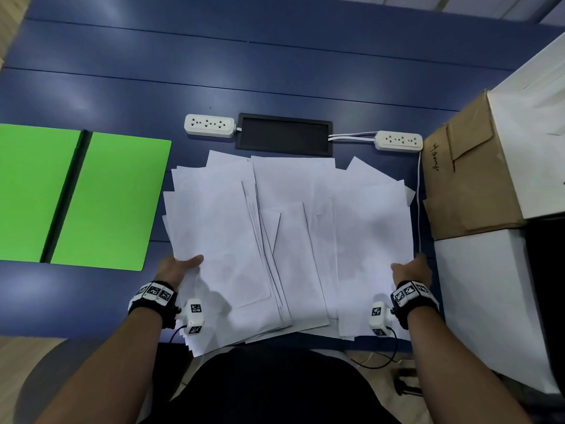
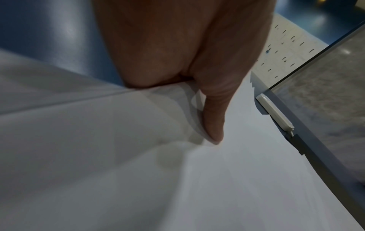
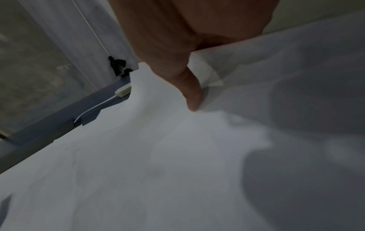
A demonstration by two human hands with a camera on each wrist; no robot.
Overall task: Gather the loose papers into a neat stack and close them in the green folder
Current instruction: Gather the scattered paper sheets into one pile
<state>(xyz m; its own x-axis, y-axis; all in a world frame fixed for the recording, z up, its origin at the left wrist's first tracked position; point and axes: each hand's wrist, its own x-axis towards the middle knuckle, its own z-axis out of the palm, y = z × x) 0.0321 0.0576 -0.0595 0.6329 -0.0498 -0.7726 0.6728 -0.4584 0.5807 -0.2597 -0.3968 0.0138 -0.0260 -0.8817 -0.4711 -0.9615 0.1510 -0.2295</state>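
Observation:
Several loose white papers (image 1: 290, 234) lie fanned in an untidy heap on the blue table, lifted at the near side. My left hand (image 1: 179, 267) pinches the heap's left edge, thumb on top (image 2: 213, 125) and fingers hidden underneath. My right hand (image 1: 411, 270) pinches the right edge the same way, thumb (image 3: 189, 93) pressed on the top sheet (image 3: 177, 156). The green folder (image 1: 82, 197) lies open and flat at the left of the table, apart from the papers.
Two white power strips (image 1: 209, 126) (image 1: 399, 141) and a black cable hatch (image 1: 284, 134) lie behind the papers. A brown cardboard box (image 1: 464, 179) and white boxes (image 1: 489, 301) stand close on the right. A thin white cable (image 1: 418, 203) runs along the papers' right edge.

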